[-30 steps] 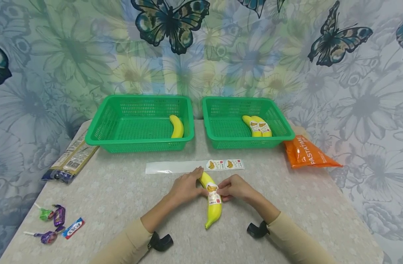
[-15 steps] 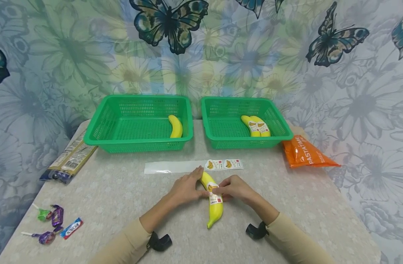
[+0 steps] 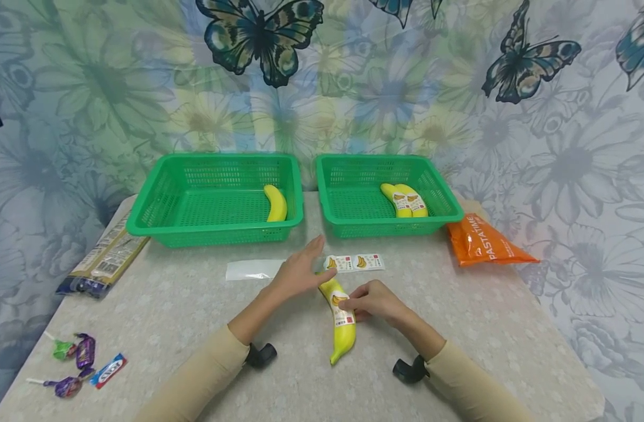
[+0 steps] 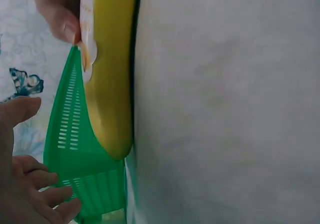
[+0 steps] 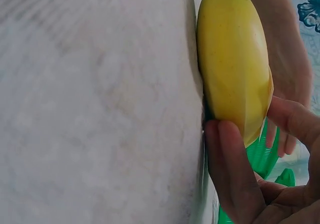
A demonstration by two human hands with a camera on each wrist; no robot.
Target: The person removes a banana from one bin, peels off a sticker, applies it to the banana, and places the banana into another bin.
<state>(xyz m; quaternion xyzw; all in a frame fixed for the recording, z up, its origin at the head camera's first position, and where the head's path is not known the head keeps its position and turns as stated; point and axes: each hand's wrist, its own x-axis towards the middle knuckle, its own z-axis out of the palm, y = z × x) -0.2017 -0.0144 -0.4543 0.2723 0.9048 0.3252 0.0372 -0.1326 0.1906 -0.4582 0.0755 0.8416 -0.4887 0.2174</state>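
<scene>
On the table in front of me lies a yellow banana (image 3: 344,340) with a white label (image 3: 343,317) across its middle. My right hand (image 3: 377,302) holds this banana, thumb on the label and fingers against its side, as the right wrist view shows too. Lifted off it, my left hand (image 3: 300,271) hovers with spread fingers beside the banana's upper end, covering part of a backing strip (image 3: 250,269). Two banana stickers (image 3: 352,262) show on that strip's right end. In the left wrist view, the left fingers (image 4: 55,196) stand apart from the banana (image 4: 112,83) and hold nothing.
At the back stand a left green basket (image 3: 211,233) with one plain banana (image 3: 276,204) and a right green basket (image 3: 385,228) with two labelled bananas (image 3: 410,201). An orange packet (image 3: 483,241) lies right, a gold packet (image 3: 108,261) left, several wrapped sweets (image 3: 84,354) front left.
My left hand has let go of the banana and moved up and forward over the strip. The right thumb has slid a little left onto the label and stays there.
</scene>
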